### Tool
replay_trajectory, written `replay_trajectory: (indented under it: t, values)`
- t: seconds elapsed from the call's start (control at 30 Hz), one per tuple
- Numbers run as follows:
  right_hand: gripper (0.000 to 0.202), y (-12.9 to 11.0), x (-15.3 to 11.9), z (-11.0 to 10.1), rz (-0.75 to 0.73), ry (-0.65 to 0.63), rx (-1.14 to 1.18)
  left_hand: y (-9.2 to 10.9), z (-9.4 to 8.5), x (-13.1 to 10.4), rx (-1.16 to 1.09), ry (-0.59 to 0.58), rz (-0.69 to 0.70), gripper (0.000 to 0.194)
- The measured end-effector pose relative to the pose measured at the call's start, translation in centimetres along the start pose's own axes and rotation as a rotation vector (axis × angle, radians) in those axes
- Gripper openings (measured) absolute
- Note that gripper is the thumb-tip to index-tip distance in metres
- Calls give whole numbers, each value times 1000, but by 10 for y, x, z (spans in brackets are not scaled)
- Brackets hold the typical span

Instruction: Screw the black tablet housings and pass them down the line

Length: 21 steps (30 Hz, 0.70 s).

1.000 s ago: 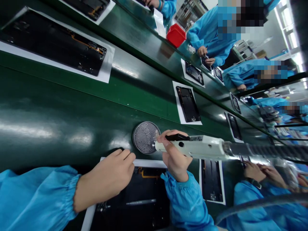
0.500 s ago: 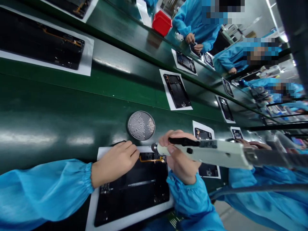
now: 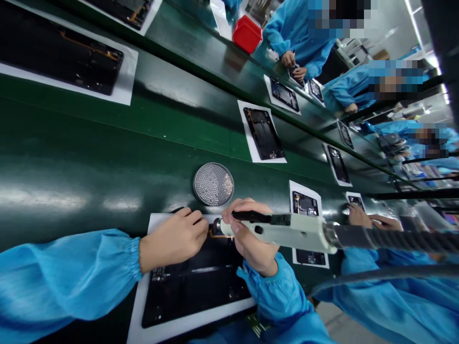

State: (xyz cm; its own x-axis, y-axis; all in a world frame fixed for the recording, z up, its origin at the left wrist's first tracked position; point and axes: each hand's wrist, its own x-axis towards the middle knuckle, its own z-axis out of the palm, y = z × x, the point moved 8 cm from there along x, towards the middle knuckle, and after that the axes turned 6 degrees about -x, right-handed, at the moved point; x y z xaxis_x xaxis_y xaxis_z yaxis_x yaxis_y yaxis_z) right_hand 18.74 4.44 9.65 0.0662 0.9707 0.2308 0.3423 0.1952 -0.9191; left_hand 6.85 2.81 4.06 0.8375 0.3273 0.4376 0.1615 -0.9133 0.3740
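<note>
My right hand (image 3: 253,229) is closed around a white electric screwdriver (image 3: 290,229) with a black lever, held almost level. Its metal tip sits over the upper edge of an open dark tablet housing (image 3: 201,286), beside an orange flex cable (image 3: 215,235). The housing lies on a white sheet (image 3: 139,310). My left hand (image 3: 179,239) rests on the housing's upper left part, its fingers curled and pressed together near the tip. What they pinch is hidden; a dark edge shows behind the knuckles. Just beyond both hands sits a round dish (image 3: 213,184) with a perforated surface.
More tablet housings on white sheets lie along the green bench, including one at upper left (image 3: 64,52) and one beyond the dish (image 3: 263,134). A co-worker's hands (image 3: 362,217) are at right. A ribbed hose (image 3: 394,240) trails right. A red box (image 3: 247,33) stands far back.
My right hand and the screwdriver have moved left, bringing the tip close to my left fingers. My left hand has hardly moved, and the view has shifted slightly.
</note>
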Motion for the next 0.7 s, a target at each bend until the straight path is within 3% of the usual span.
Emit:
replay_trajectory:
  t: [0.5,0.7]
  values:
    - [20,4,-2,-2,103,-48,41,9,-2,3,-14,-107,-41,25]
    - [21,2,-2,-1,97,-46,35,10,-3,3,-19,-89,-49,27]
